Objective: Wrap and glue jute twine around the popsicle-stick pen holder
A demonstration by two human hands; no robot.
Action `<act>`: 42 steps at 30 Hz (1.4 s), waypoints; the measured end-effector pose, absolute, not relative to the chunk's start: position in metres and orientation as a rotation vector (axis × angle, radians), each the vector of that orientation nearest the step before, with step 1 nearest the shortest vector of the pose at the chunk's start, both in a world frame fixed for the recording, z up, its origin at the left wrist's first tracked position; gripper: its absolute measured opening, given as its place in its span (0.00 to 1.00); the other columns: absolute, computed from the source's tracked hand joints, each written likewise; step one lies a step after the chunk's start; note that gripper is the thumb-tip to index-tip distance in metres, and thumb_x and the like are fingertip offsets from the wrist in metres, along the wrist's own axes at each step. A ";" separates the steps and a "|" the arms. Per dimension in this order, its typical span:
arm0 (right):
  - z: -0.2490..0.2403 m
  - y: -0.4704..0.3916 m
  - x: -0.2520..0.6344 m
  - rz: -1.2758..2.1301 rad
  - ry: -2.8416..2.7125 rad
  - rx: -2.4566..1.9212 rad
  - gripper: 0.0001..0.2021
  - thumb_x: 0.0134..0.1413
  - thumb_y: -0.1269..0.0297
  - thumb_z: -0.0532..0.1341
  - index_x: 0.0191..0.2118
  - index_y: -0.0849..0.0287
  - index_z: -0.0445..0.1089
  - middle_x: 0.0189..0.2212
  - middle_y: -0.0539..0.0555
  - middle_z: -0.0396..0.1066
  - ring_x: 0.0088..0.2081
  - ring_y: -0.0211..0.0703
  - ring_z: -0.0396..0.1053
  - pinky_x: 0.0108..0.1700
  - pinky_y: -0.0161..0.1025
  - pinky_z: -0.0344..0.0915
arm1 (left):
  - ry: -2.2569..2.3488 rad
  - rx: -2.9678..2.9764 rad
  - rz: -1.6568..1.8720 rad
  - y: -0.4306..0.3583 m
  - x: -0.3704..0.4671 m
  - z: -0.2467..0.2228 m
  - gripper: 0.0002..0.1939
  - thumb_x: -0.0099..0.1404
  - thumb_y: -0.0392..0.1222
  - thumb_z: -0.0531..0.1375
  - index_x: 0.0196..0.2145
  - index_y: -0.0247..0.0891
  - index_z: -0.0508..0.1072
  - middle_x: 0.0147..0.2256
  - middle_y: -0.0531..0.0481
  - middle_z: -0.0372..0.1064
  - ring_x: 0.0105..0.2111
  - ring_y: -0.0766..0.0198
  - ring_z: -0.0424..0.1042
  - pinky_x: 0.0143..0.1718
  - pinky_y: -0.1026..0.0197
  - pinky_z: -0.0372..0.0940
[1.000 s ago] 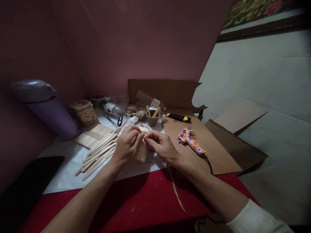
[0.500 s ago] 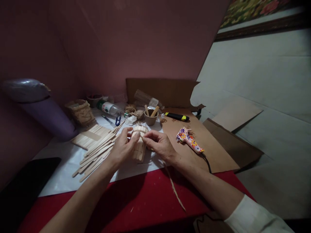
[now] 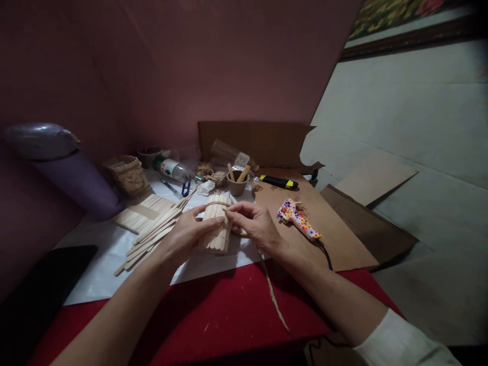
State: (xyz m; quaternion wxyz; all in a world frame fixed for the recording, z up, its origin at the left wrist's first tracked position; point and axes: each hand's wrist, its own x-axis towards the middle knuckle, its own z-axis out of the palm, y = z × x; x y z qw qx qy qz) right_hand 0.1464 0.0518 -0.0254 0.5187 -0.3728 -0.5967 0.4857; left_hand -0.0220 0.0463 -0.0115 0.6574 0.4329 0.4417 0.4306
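A cylinder faced with upright wooden craft sticks stands on the white sheet in front of me, a band of twine around its upper part. My left hand grips its left side, thumb lying across the front. At the right side, my right hand pinches the jute twine between thumb and forefinger close to the cylinder. The twine's loose tail hangs down over the red cloth. Beside my left hand, loose craft sticks lie in a fanned pile.
A floral-patterned glue gun and a black-and-yellow box cutter lie on cardboard at the right. Behind the cylinder are a small cup holding sticks, twine balls and a plastic bottle. A dark object sits at the left.
The cylinder has turned or tilted, showing more of its stick front. My left thumb has moved lower across it, and my right fingers have shifted slightly up and right with the twine.
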 end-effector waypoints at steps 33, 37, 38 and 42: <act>-0.004 0.005 0.158 0.271 -2.008 -0.944 0.06 0.57 0.71 0.59 0.32 0.61 0.73 0.25 0.54 0.71 0.29 0.41 0.67 0.30 0.38 0.61 | 0.711 0.705 0.968 0.033 -0.007 -0.012 0.17 0.60 0.45 0.59 0.46 0.35 0.68 0.34 0.47 0.71 0.29 0.61 0.71 0.31 0.60 0.67; -0.005 0.006 0.156 0.307 -1.989 -0.980 0.06 0.57 0.71 0.59 0.30 0.59 0.72 0.25 0.52 0.70 0.28 0.40 0.67 0.30 0.37 0.61 | 0.703 0.750 0.990 0.034 -0.008 -0.014 0.17 0.60 0.45 0.59 0.45 0.35 0.68 0.36 0.45 0.73 0.31 0.60 0.72 0.31 0.60 0.66; -0.006 0.006 0.156 0.315 -1.985 -0.982 0.06 0.56 0.71 0.59 0.30 0.59 0.71 0.25 0.52 0.70 0.28 0.40 0.67 0.30 0.37 0.61 | 0.705 0.755 0.997 0.034 -0.008 -0.014 0.17 0.60 0.45 0.59 0.45 0.35 0.68 0.36 0.45 0.73 0.31 0.60 0.71 0.31 0.60 0.66; -0.008 0.007 0.155 0.327 -1.980 -0.986 0.06 0.56 0.71 0.59 0.29 0.58 0.70 0.24 0.51 0.70 0.27 0.39 0.67 0.30 0.36 0.61 | 0.708 0.767 1.007 0.034 -0.007 -0.013 0.16 0.60 0.44 0.59 0.44 0.36 0.68 0.34 0.48 0.72 0.29 0.62 0.70 0.30 0.60 0.65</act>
